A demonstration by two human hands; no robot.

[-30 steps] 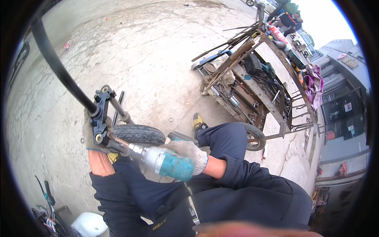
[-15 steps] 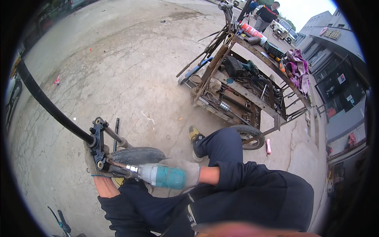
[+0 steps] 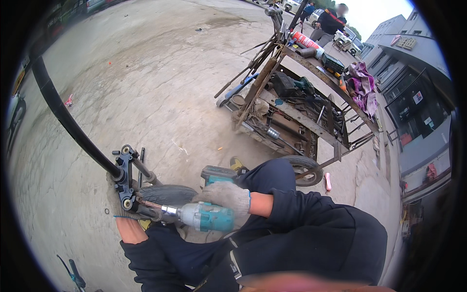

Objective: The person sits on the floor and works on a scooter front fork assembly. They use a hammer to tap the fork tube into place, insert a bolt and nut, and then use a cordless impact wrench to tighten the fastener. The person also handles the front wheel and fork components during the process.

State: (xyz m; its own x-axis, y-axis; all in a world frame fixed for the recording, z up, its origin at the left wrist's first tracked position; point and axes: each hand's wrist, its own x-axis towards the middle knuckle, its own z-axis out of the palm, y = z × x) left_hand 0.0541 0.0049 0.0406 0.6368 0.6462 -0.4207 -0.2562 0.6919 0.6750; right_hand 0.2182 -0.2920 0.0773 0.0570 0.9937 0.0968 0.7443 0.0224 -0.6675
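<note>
My right hand (image 3: pixel 227 197), in a pale work glove, is closed round a teal and grey cordless impact wrench (image 3: pixel 214 217). A shiny socket (image 3: pixel 169 209) on its nose points left at the lower end of a black fork clamp (image 3: pixel 127 177). The clamp belongs to a front fork with a long black tube (image 3: pixel 73 121) rising to the upper left and a black tyre (image 3: pixel 168 194) beneath. My left hand (image 3: pixel 115 199), also gloved, wraps the fork from behind at the clamp; most of its fingers are hidden. The wrench's battery (image 3: pixel 217 173) shows beyond my right hand.
A rusty wheeled tool cart (image 3: pixel 311 121) stands ahead to the right, with tools, a red and white can (image 3: pixel 307 40) and a purple cloth (image 3: pixel 362 85). A pink-white object (image 3: pixel 328 182) lies by its wheel. Another person (image 3: pixel 331 22) is beyond the cart.
My right hand and the impact wrench have rolled over, bringing the battery and the back of the glove into view. The fork's long tube has swung slightly right. My left hand stays at the clamp.
</note>
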